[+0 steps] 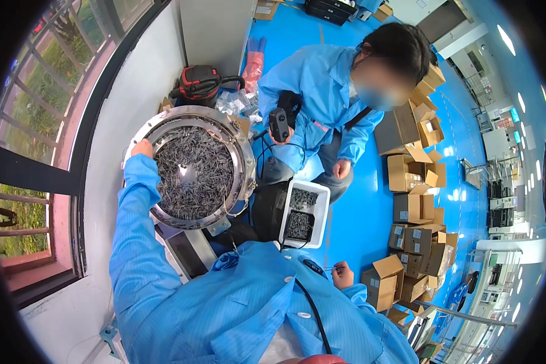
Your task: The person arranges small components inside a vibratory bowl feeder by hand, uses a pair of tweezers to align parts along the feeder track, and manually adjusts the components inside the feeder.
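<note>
Judging by its metal, we expect the big bowl point(244, 164) under our left hand point(141, 147) to be heavy, stiff, best held by the rim point(188, 113), where that hand rests, its grip unclear. Our right hand point(343, 276), well apart, curls; we cannot tell whether it pinches anything. Dark bits point(213, 167) right of our left hand seem light.

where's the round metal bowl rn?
Head view, left of centre: the round metal bowl has the person's left hand at its left rim, the red-and-black machine just above it in frame, and the white bin to its right.
</note>
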Motion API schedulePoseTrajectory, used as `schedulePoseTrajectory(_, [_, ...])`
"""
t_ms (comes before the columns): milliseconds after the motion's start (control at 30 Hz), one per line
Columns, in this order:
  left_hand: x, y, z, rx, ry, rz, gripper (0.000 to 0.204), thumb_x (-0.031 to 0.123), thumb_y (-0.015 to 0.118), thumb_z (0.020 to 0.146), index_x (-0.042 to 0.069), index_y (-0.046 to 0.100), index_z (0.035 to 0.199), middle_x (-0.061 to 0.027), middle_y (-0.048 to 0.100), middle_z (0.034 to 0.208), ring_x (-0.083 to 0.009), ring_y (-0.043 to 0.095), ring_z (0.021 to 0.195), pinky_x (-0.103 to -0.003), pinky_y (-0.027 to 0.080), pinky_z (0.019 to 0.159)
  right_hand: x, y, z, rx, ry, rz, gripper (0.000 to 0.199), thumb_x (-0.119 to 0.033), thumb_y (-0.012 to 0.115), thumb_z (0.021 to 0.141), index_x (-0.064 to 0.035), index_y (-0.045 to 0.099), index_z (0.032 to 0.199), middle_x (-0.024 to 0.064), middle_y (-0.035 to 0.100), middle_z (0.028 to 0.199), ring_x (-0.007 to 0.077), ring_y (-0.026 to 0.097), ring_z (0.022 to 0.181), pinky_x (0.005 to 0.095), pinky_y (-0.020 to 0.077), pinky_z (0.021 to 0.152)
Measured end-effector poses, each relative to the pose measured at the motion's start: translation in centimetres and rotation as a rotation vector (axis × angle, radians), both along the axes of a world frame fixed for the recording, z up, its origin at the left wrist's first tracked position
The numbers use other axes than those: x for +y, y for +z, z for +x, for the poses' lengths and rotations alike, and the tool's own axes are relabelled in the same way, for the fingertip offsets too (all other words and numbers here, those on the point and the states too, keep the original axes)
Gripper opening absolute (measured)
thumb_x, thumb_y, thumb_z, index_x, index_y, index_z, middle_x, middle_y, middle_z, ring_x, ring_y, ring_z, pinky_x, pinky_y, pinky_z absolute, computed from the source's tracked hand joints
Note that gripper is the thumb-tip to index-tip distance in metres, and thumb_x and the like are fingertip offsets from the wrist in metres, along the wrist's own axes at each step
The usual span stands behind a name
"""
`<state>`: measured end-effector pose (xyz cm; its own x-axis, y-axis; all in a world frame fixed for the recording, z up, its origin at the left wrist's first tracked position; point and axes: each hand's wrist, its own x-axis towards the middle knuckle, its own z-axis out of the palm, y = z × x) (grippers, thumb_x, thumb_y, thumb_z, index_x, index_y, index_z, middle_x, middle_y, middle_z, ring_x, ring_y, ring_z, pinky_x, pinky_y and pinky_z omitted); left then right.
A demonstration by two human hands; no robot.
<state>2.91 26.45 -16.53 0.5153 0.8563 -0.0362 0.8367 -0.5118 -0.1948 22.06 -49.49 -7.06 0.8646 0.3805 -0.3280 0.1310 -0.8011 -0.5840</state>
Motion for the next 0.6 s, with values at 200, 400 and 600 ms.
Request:
schedulePoseTrajectory(200, [0.8, -1.7, -1.0, 0.004, -0.023, 0.1, 0.017, 0.011, 0.041, 0.082, 0.002, 0.055, 0.082, -0.0164, 0.063, 0.071, -0.0307, 0.063, 0.062, -0.04, 0.052, 0.055, 0.0, -0.2, 0.3, -0.026, 0.0, 0.01, 0.014, -0.004, 0.058, 0.073, -0.0039, 0.054, 0.086, 0.0071, 0.06, 0.062, 0.0153, 0.054, 0.048, 0.0248, 0.042, 0.046])
schedulePoseTrajectory(400, [-1.7, 1.1, -3.1, -0.031, -0.003, 0.035, 0.018, 0.013, 0.043, 0.081, 0.003, 0.058, 0.08, -0.0165, 0.063, 0.073, -0.032, 0.062, 0.066, -0.042, 0.05, 0.057, -0.4, -0.1, 0.5, -0.026, 0.045, 0.005, 0.014, -0.005, 0.058, 0.072, -0.0043, 0.054, 0.086, 0.0078, 0.06, 0.062, 0.0153, 0.054, 0.048, 0.025, 0.0422, 0.046])
schedulePoseTrajectory(600, [-9.0, 5.7, -3.4, -0.045, -0.113, -0.376, 0.025, 0.016, 0.053, 0.07, 0.004, 0.059, 0.091, -0.0178, 0.063, 0.083, -0.0362, 0.06, 0.075, -0.046, 0.048, 0.066, -1.2, -3.6, -2.7, 0.011, 0.006, 0.128, 0.016, -0.004, 0.058, 0.071, -0.0044, 0.053, 0.086, 0.0063, 0.056, 0.056, 0.015, 0.052, 0.046, 0.0251, 0.041, 0.045])
